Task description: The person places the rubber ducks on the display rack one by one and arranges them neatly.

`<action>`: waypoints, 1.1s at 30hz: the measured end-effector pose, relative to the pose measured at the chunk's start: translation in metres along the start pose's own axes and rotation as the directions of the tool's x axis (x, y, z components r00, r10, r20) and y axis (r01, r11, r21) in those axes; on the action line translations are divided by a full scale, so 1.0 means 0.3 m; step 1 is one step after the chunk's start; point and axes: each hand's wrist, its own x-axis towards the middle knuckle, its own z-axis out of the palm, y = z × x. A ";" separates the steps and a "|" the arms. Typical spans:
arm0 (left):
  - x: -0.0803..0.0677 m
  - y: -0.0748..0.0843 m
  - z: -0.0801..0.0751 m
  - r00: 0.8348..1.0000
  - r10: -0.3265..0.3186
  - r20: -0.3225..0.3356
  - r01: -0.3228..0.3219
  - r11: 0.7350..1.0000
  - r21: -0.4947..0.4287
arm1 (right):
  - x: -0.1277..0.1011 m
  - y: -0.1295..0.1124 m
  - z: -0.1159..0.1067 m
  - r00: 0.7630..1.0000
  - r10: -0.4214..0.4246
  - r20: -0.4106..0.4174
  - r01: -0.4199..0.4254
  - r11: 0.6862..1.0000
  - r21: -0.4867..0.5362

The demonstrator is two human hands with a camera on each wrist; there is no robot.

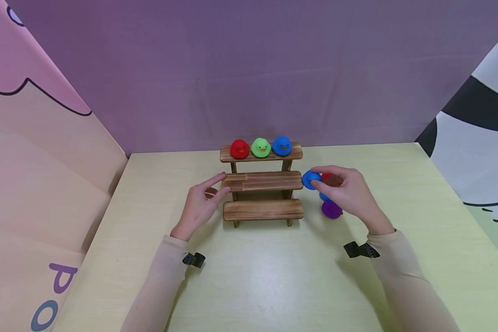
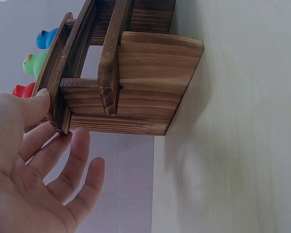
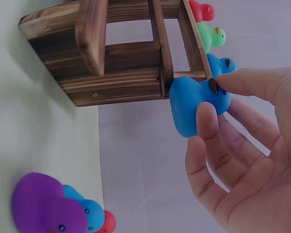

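Observation:
A three-tier wooden stand (image 1: 263,210) is in the middle of the head view. My left hand (image 1: 201,200) grips the left end of its middle tier between thumb and fingers. In my right hand (image 1: 350,193), a blue rubber duck (image 3: 186,109) is pinched by thumb and fingertips, just off the right end of that tier. A red duck (image 1: 239,150), a green duck (image 1: 261,147) and another blue duck (image 1: 282,146) sit in a row along the top tier.
On the table (image 1: 253,276), right of the stand, are a purple duck (image 1: 331,210), a further blue duck (image 3: 93,213) and a red duck (image 3: 108,222), partly hidden. A purple backdrop (image 1: 265,69) rises behind, with printed panels on both sides.

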 end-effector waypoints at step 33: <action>-0.001 0.004 0.004 1.000 0.019 -0.003 -0.019 1.000 0.007 | 0.051 -0.101 0.107 0.997 -0.064 0.035 0.062 0.997 0.050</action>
